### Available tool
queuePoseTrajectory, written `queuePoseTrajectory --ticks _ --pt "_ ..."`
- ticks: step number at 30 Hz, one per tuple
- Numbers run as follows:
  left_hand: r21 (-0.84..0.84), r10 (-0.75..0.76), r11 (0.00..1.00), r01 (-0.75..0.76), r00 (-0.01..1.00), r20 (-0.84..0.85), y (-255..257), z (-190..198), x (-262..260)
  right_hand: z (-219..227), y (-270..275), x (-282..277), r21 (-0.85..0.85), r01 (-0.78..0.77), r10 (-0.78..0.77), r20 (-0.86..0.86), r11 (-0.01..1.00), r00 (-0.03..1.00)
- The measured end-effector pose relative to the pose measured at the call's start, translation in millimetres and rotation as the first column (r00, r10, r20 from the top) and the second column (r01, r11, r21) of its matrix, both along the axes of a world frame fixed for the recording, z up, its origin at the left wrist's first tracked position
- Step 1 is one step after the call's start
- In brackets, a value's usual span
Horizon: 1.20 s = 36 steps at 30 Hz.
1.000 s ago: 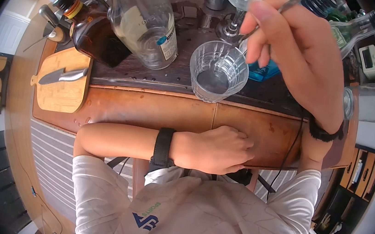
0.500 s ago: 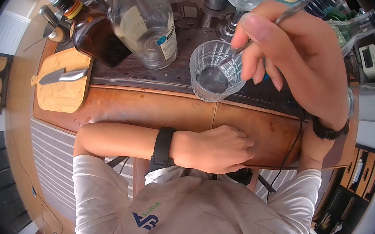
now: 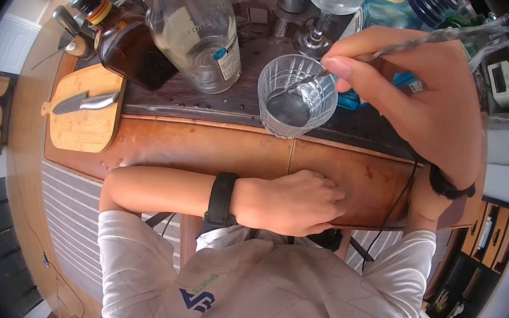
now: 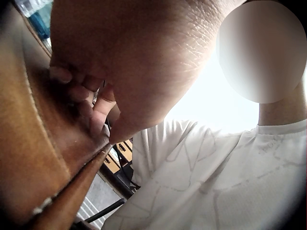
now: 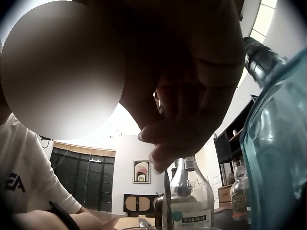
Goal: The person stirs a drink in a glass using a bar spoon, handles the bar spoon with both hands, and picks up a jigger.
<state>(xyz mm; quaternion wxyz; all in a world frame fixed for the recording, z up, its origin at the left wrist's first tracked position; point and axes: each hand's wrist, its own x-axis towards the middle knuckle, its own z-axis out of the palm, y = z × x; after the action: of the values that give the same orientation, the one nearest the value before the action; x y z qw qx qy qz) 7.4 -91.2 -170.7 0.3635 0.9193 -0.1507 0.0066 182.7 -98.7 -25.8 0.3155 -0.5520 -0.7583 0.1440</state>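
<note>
My right hand point(image 3: 420, 106) pinches a twisted-shaft bar spoon point(image 3: 434, 38) between thumb and fingers, above and to the right of a clear cut-glass tumbler point(image 3: 270, 112). The spoon's lower end slants down into the tumbler, while its twisted shaft sticks out to the right over the hand. In the right wrist view the shaft point(image 5: 167, 201) drops from the fingertips in front of a bottle labelled Martell. Idle on the brown leather table edge point(image 3: 205, 147), my left hand point(image 3: 290, 202) lies with loosely curled fingers. The left wrist view shows its fingers point(image 4: 98, 112) over the leather, holding nothing.
A blue bottle point(image 3: 402, 16) stands close behind my right hand, beside a stemmed glass point(image 3: 323, 25). Left of the tumbler are a clear bottle point(image 3: 202, 40) and a dark brown bottle point(image 3: 132, 51). A knife point(image 3: 88, 103) lies on a wooden board point(image 3: 81, 133).
My right hand has turned and shifted right, so the spoon slants lower and its end points further left in the tumbler. More of the blue bottle shows. My left hand stays put.
</note>
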Motion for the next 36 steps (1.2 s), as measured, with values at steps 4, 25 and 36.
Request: queuePoseTrajectory --ticks 4,25,36 --pt "-0.002 0.000 1.000 0.000 1.000 -0.001 0.1 0.3 0.4 0.3 -3.1 1.8 0.049 0.054 -0.057 0.068 0.997 0.996" --pt "-0.016 0.006 1.000 -0.006 1.000 0.013 0.0 1.1 0.2 16.8 -15.0 9.7 -0.045 0.010 -0.006 0.093 0.999 0.996" --pt "-0.014 0.003 1.000 -0.003 1.000 0.015 0.5 1.4 0.4 2.4 0.3 0.0 -0.128 0.114 -0.129 -0.109 0.985 0.986"
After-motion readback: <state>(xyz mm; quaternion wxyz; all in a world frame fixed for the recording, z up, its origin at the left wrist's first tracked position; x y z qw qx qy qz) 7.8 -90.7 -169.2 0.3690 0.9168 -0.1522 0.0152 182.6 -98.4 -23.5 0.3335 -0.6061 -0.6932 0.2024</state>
